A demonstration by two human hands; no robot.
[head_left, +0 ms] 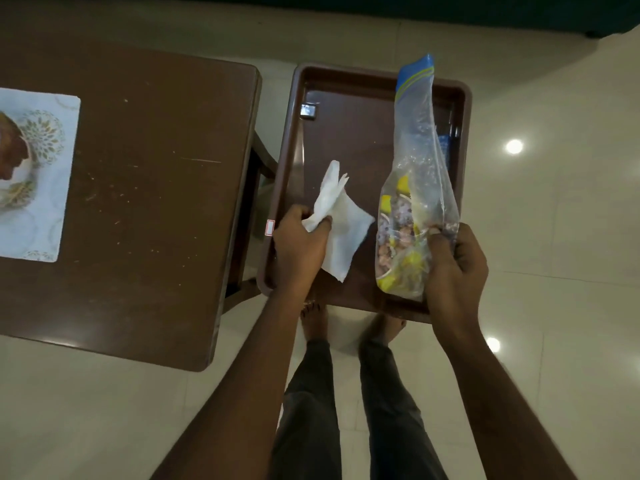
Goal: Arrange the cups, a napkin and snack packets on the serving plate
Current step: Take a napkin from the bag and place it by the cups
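A brown rectangular serving plate is held over the floor, just right of a brown table. My left hand grips its left rim and pinches a crumpled white napkin that hangs over the plate's inside. My right hand holds the plate's near right edge together with a clear zip-top snack packet that stands upright, with mixed yellow and pinkish snacks at its bottom. No cups are in view.
The brown table is to the left, with a patterned white mat and a dish at its left edge. A chair frame shows between table and plate. My legs and bare feet stand on shiny tile floor below.
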